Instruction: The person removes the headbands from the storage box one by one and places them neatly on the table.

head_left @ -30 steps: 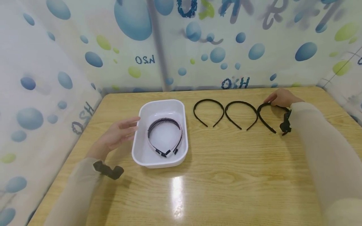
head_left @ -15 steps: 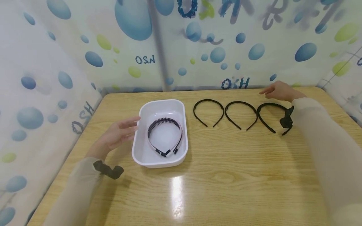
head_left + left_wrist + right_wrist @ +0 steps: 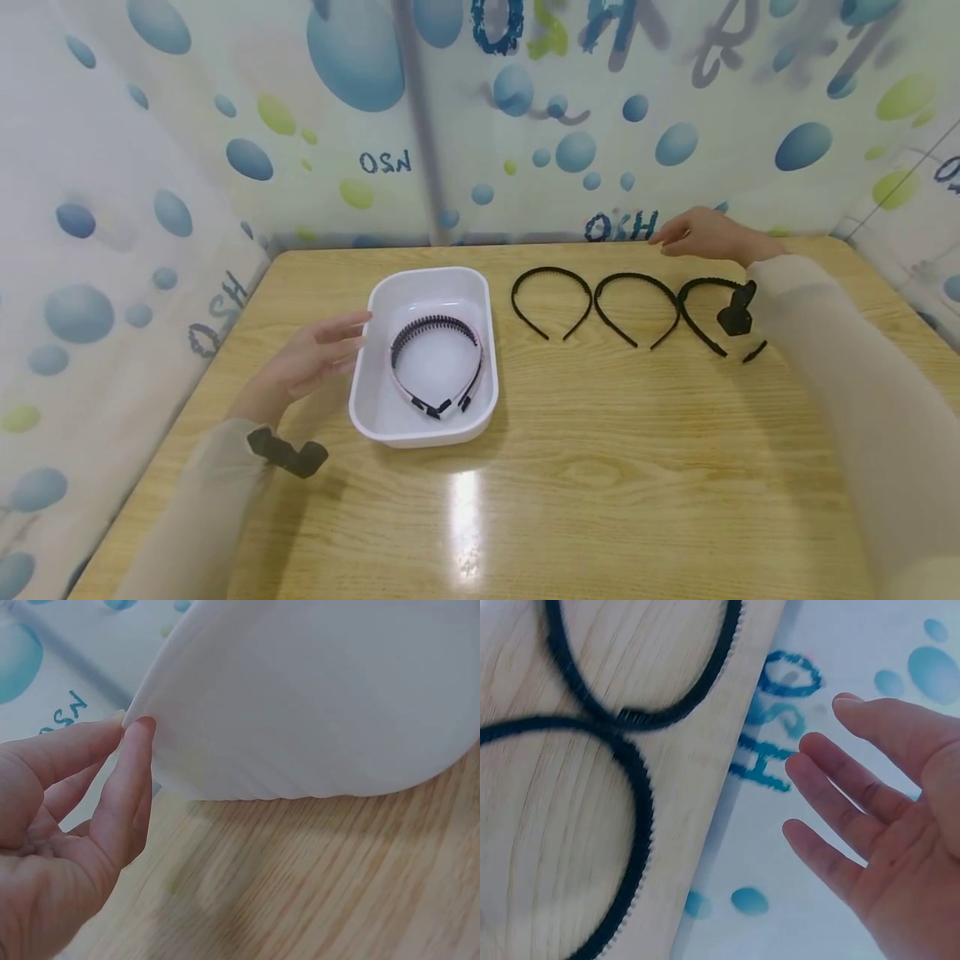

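Note:
Fingertips of my left hand (image 3: 315, 354) touch the left rim of a white plastic basin (image 3: 367, 417); the left wrist view shows the fingers (image 3: 124, 799) fairly straight against its outer edge. Inside the basin lie overlapping toothed headbands (image 3: 435, 323), black with some pink showing. My right hand (image 3: 705, 233) hovers near the table's far edge, apart from the headbands, holding nothing. Three black headbands lie in a row: a left one (image 3: 551, 269), a middle one (image 3: 637, 275) and a right one (image 3: 697, 329), partly hidden by the right wrist's camera mount.
The wooden table (image 3: 600, 467) meets a patterned back wall (image 3: 465, 133) with blue and green dots. Another patterned wall (image 3: 112, 250) runs along the left side. A bright reflection shows near the front of the table.
My right hand has let go of the right headband, risen off it and moved left above the far edge. The left hand and basin have stayed put.

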A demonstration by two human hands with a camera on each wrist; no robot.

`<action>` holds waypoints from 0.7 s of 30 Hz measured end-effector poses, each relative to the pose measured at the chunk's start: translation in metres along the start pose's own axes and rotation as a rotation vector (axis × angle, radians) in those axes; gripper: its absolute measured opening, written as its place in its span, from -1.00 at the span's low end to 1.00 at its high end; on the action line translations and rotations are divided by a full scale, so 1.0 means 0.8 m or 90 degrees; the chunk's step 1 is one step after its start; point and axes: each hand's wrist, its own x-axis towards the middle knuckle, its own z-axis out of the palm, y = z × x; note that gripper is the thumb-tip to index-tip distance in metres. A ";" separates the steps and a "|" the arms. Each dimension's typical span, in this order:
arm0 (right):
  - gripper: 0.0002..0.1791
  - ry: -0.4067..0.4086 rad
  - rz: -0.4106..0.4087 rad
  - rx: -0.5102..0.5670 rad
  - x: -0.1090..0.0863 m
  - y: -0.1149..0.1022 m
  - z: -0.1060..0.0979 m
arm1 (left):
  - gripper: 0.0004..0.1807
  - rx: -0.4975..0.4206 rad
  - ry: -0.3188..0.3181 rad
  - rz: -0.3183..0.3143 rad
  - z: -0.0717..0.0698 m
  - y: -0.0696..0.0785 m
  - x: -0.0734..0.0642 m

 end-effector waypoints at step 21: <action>-0.68 -0.022 -0.092 0.026 0.028 -0.060 0.037 | -0.55 -0.003 0.002 0.004 0.001 -0.002 0.000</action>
